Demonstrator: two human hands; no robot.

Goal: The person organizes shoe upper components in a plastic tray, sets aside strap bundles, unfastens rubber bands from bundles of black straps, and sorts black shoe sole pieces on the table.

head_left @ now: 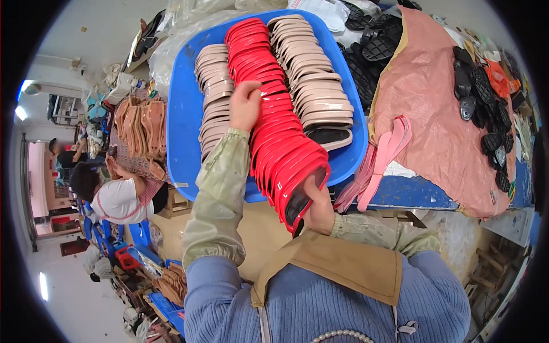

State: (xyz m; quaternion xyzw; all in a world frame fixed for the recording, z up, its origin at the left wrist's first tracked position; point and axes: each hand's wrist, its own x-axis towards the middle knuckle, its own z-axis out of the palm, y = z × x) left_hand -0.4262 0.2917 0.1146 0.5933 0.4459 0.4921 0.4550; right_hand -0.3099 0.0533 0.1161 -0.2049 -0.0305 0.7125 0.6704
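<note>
A long row of glossy red shoe soles (266,74), packed tightly together, runs down the middle of a blue plastic tub (178,114) and out over its near rim. My right hand (321,207) grips the near end of this row, its thumb pressed on the dark inner face of the front sole. Curled closed, my left hand (245,107) rests against the left side of the row farther up; what its fingers hold, if anything, is hidden. Beige shoe soles stand in rows on both sides, a left row (216,103) and a right row (311,80).
Pink strips (384,154) lie right of the tub beside pinkish sheeting (429,108) on a blue table. Black soles (483,103) are piled there. Tan shoe pieces (140,127) stand at left. A co-worker in a white top (123,200) sits farther left.
</note>
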